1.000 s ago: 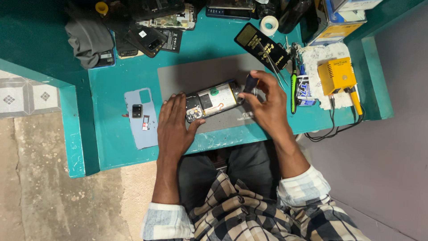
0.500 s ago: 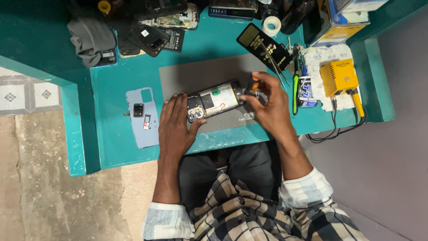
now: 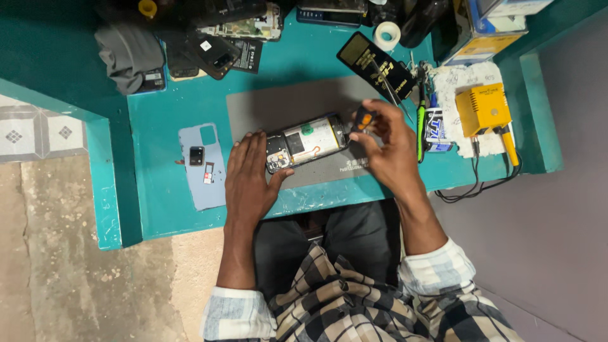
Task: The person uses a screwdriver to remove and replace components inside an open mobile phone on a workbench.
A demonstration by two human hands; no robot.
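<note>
An opened phone (image 3: 308, 142) with its back cover off lies on a grey work mat (image 3: 278, 107) on the teal table (image 3: 158, 202). My left hand (image 3: 248, 177) rests flat on the mat and presses the phone's left end with the thumb. Over the phone's right end, my right hand (image 3: 389, 144) grips a small screwdriver with an orange and black handle (image 3: 362, 118), its tip pointing down at the phone's edge.
A light blue back cover (image 3: 204, 166) with small parts on it lies left of the mat. Other phones and boards crowd the back (image 3: 215, 38). A tape roll (image 3: 386, 35), a green tool (image 3: 420, 123) and a yellow box (image 3: 484, 109) stand at the right.
My right hand has lifted slightly off the phone's right end and now holds the screwdriver more upright. The left hand stays on the phone's left end.
</note>
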